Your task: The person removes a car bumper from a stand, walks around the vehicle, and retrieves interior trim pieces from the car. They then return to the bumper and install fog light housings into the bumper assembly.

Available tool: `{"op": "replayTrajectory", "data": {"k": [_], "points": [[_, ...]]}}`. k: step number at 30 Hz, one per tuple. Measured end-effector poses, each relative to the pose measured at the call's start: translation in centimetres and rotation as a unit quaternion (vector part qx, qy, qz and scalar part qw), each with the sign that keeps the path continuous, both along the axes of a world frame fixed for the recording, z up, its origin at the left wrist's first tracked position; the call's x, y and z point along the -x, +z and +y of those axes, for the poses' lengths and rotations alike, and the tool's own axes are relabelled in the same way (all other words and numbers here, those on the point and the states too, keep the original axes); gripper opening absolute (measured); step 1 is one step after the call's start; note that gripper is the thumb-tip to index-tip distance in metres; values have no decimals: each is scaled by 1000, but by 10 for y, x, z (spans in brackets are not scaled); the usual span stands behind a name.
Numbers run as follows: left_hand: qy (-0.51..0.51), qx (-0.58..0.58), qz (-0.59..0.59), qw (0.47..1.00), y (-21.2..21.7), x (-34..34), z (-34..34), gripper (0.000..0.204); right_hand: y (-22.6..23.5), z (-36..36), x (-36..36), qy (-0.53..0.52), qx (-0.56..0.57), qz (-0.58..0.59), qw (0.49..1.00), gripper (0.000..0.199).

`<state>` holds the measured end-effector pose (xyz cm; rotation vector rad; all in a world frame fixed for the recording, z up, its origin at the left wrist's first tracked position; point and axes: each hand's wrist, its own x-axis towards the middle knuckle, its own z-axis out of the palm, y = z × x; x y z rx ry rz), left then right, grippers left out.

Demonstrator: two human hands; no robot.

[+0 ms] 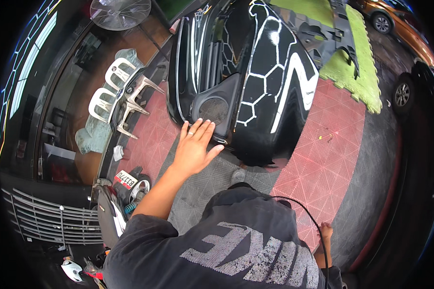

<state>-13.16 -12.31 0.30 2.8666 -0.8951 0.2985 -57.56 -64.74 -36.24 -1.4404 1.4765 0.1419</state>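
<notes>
My left hand (194, 150), with a ring on one finger, reaches up and forward with its fingers spread. Its fingertips lie at the lower edge of a dark trim panel that carries a round speaker grille (213, 111). This trim belongs to a glossy black car part (263, 91), apparently a door, which mirrors hexagonal lights. Low on the right, my right hand (326, 230) is small in view and looks curled in. A thin black cable (307, 212) passes across or beside it; whether the hand holds anything is not visible.
White plastic chairs (103, 103) stand at the left, near a parked motorcycle (123, 197) and a fan (120, 12). Red and grey floor tiles (332, 139) spread around. Dark plastic parts (323, 36) lie on green mats (369, 72). An orange car (405, 24) stands far right.
</notes>
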Motion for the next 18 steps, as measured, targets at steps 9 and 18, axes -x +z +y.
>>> {"op": "replayTrajectory", "data": {"k": [9,18], "points": [[-79,104,-15,991,-13,-11,30,57,6,90,-111,122,-71,-70,987,25],[167,353,-169,905,-45,-94,146,33,50,164,-141,159,-56,38,985,32]]}}
